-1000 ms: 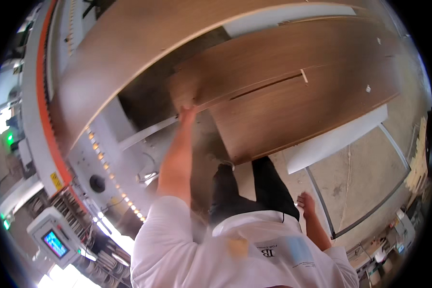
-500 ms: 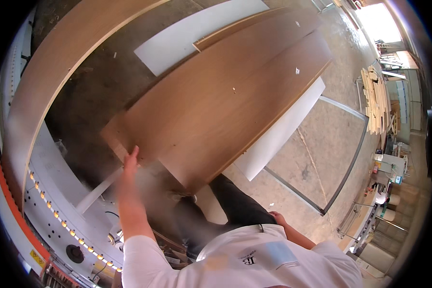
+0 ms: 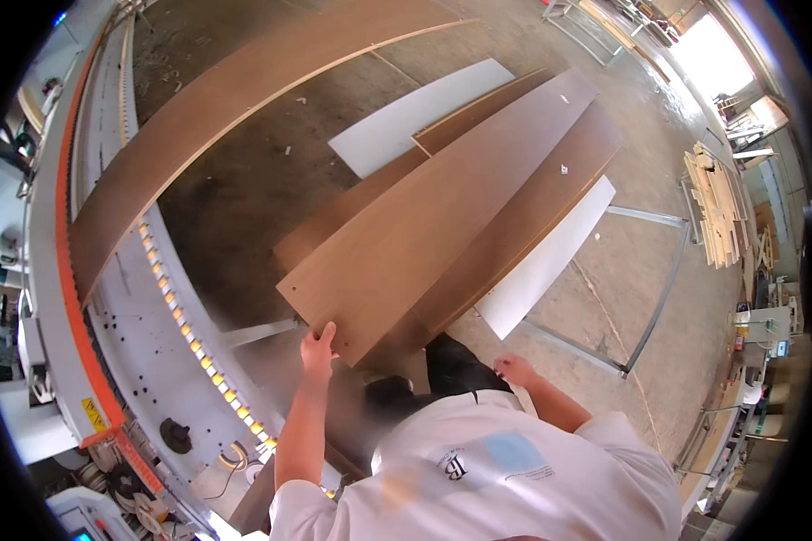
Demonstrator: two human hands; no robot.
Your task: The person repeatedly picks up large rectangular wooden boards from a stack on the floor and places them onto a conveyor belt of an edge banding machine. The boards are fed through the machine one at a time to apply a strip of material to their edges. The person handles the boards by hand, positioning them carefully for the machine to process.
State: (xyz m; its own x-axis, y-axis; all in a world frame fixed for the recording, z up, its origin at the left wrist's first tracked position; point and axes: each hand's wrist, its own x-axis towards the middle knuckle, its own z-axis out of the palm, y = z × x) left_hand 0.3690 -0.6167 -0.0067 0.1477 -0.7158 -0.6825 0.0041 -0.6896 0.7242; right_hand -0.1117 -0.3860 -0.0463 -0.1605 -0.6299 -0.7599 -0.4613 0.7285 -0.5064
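Note:
My left hand [image 3: 318,347] grips the near end of a long brown board [image 3: 406,216], the thumb lying on its top face close to the end edge. This board lies across a stack, with another brown board [image 3: 523,212] showing along its right side and part of a third brown board [image 3: 352,212] at its left. My right hand [image 3: 514,370] hangs near my waist to the right, its fingers curled in, and no object shows in it. It is apart from the boards.
At the left, a long machine with a row of yellow rollers [image 3: 188,332] carries another brown board [image 3: 180,135]. White panels [image 3: 550,261] poke out beside the stack. A grey metal frame [image 3: 651,334] lies on the concrete floor at right. Wooden strips [image 3: 713,207] are piled beyond.
The top board has shifted relative to the boards under it, and more of the right-hand board shows. My left hand stays at its near end. The whole view has swung, showing more of the machine.

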